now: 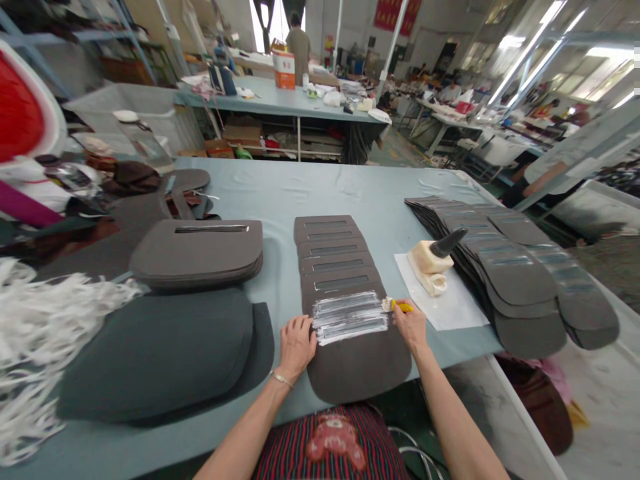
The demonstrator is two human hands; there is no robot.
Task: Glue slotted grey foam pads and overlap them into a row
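My right hand is closed around a small brush with a yellow handle. Its pale bristles touch the right end of a white, streaky glue patch. That patch lies across the nearest dark brown panel, which has a rounded front end. Behind it, several like panels overlap in a row, each with a narrow slot. My left hand rests on the panel's left edge, fingers extended and pressing down. To the right, a cream glue bottle with a black nozzle lies on a white sheet.
Stacked brown panels fan out at the table's right. On the left lie slotted panels, dark green pieces and tangled white strips. Beyond the blue-grey table stands another worktable, with a person behind it.
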